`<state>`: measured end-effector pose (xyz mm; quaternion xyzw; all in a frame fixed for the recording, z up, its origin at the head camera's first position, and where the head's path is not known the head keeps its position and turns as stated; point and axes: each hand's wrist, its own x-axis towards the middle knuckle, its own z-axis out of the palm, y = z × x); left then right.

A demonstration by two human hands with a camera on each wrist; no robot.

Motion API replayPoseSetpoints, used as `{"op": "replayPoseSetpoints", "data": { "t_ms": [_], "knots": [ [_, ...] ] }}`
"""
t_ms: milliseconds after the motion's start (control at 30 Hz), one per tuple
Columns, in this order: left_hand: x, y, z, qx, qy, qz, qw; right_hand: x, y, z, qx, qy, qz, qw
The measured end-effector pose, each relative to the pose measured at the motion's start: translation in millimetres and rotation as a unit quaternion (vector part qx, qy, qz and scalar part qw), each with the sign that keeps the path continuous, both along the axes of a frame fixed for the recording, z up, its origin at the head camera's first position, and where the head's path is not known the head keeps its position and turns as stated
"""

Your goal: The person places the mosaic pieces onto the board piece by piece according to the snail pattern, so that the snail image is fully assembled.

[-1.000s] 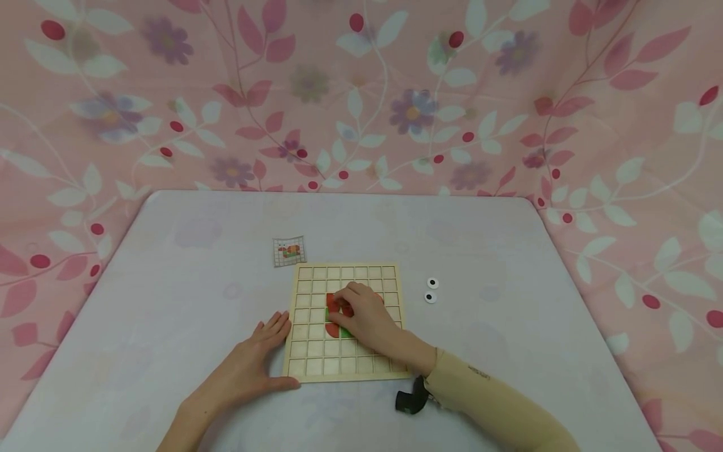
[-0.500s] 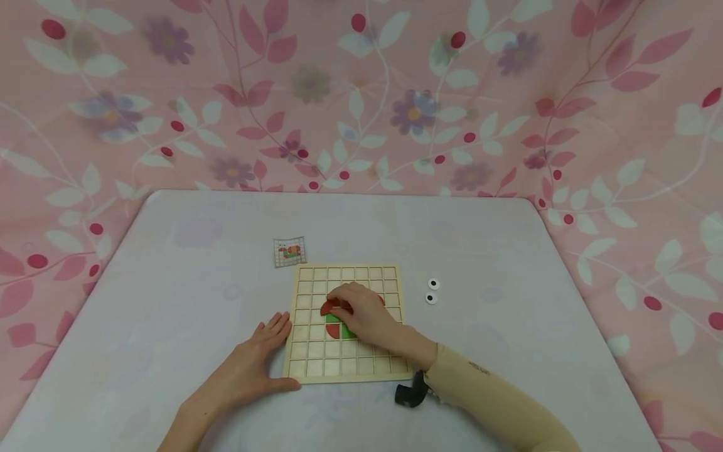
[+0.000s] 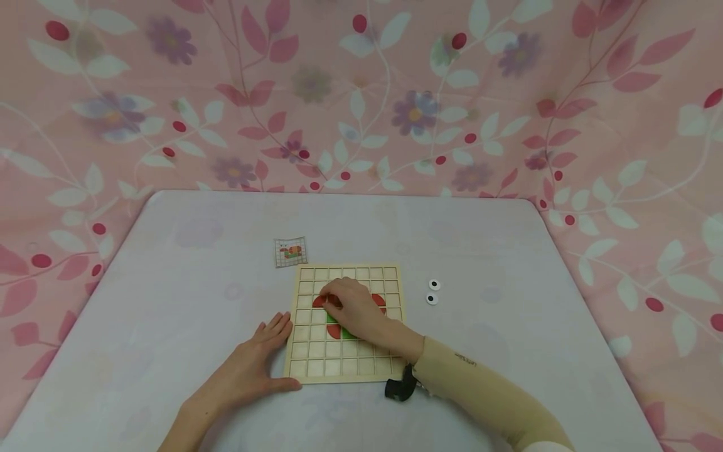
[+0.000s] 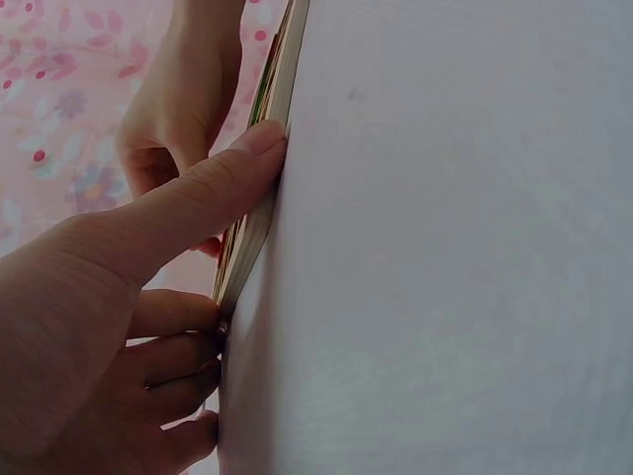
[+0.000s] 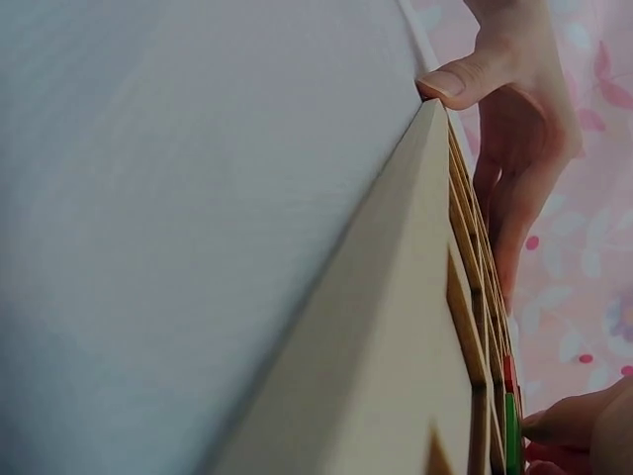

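A wooden grid board [image 3: 316,370] lies on the table. My right hand [image 3: 361,317] is over its middle, pinching a red rounded piece [image 3: 318,302] between thumb and fingertips at a cell left of the other pieces. Below that, a green piece [image 3: 331,318], a red quarter-circle [image 3: 334,331] and another green piece [image 3: 348,334] sit in cells. A red piece [image 3: 378,300] shows right of the hand, which hides the cells beneath it. My left hand [image 3: 254,364] lies against the board's left side, fingers along the edge and thumb at the near corner, as the left wrist view also shows.
A small card [image 3: 290,252] with a coloured pattern on a grid lies beyond the board's far left corner. Two round eye pieces, one [image 3: 434,285] behind the other [image 3: 432,299], lie right of the board. A black device [image 3: 401,386] hangs under the right wrist.
My right hand has shifted left, carrying the red piece from above the green piece to the cell beside it. More of the red piece at the right is uncovered. The left hand stays put.
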<state>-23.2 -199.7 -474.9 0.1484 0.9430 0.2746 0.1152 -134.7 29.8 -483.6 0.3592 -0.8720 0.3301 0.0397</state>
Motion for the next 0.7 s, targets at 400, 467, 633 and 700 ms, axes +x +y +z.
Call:
{"op": "replayPoseSetpoints", "data": {
  "t_ms": [400,467,633,700],
  "knots": [
    [-0.9,1.0,0.2,-0.004,0.000,0.000,1.0000,4.2,17.5,3.1,-0.011,-0.022,-0.019,0.9995],
    [-1.2,1.1,0.5,-0.005,0.000,0.001,1.0000,5.6,24.5,3.7,-0.017,-0.021,-0.027,0.9993],
    [-1.2,1.7,1.0,-0.008,-0.004,0.006,0.9999,7.0,45.8,0.4,-0.023,-0.019,-0.046,0.9985],
    [-1.0,1.6,0.8,-0.010,-0.003,0.008,0.9999,7.7,55.4,-0.7,-0.022,-0.023,-0.058,0.9978]
  ]
}}
